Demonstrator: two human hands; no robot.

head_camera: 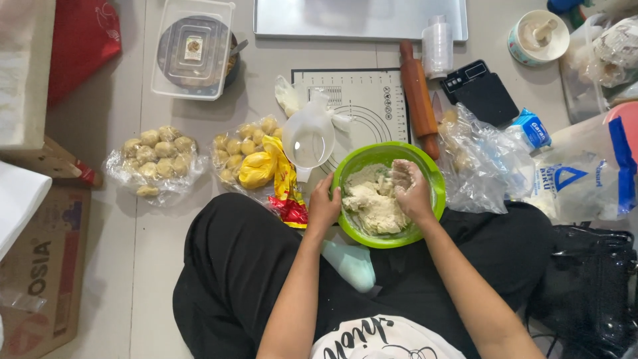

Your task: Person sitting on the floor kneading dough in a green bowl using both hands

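Observation:
A green bowl point(425, 169) rests on my lap and holds a pale, crumbly lump of dough point(372, 199). My left hand point(323, 207) grips the bowl's left rim. Inside the bowl, my right hand point(412, 189) is coated in flour and presses into the dough with the fingers curled. Just beyond the bowl lies a white silicone baking mat point(372, 100) with a clear measuring jug point(309, 139) on it.
Two plastic sheets carry several dough balls point(156, 159) point(242, 149) at left. A yellow and red wrapper point(279, 183) lies by my left hand. A wooden rolling pin point(419, 96), black scale point(482, 90), metal tray point(359, 18), lidded container point(193, 50) and flour bags point(585, 173) surround the mat.

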